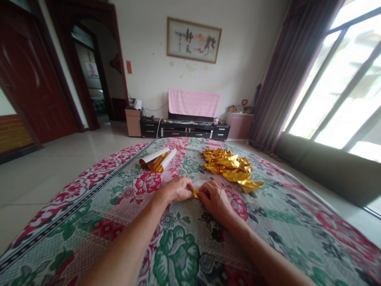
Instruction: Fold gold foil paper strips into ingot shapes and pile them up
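Observation:
My left hand (177, 189) and my right hand (214, 198) meet at the middle of a floral cloth (125, 222). Both pinch a small sheet of gold foil paper (199, 186), white on one side, which lies pressed on the cloth between the fingertips. The fingers of both hands are closed on it. A pile of folded gold foil pieces (230, 167) lies just beyond my right hand. Curled rolls of gold and white foil sheets (157, 159) lie beyond my left hand.
The cloth-covered surface drops off to a tiled floor (44, 174) on the left. A dark low cabinet (184, 129) with a pink towel stands at the far wall. A large window with curtains (297, 71) fills the right side.

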### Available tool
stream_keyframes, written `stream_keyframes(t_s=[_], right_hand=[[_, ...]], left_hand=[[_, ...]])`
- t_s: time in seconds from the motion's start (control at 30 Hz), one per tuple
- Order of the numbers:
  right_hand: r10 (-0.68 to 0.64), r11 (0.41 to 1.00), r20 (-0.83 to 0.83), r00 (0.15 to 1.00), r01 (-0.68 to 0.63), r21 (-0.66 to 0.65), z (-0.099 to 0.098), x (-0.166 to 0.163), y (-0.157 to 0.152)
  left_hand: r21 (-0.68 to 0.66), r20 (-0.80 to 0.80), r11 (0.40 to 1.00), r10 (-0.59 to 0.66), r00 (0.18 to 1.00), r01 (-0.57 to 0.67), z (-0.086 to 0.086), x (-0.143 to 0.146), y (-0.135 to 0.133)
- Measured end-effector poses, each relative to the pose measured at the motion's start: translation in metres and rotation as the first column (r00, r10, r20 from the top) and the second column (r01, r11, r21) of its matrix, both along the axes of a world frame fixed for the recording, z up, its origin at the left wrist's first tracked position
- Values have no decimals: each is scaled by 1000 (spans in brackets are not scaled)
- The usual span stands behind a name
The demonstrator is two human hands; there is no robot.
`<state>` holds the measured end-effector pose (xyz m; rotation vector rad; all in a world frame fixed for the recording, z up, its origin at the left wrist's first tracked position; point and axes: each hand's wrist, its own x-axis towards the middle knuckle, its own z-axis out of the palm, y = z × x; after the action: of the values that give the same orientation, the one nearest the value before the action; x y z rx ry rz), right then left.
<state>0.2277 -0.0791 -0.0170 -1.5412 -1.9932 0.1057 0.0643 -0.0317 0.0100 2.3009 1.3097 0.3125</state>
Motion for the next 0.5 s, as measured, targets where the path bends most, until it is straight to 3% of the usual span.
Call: stream_keyframes(t_s=[0.2, 0.5], right_hand=[[96, 995, -20, 995, -96, 33, 0, 0, -2], [59, 998, -59, 996, -58, 29, -5, -2, -1]], left_hand=[[-15, -3, 1000, 14, 1000, -14, 2, 1, -1], [-19, -8, 1000, 0, 1000, -1, 0, 1, -1]])
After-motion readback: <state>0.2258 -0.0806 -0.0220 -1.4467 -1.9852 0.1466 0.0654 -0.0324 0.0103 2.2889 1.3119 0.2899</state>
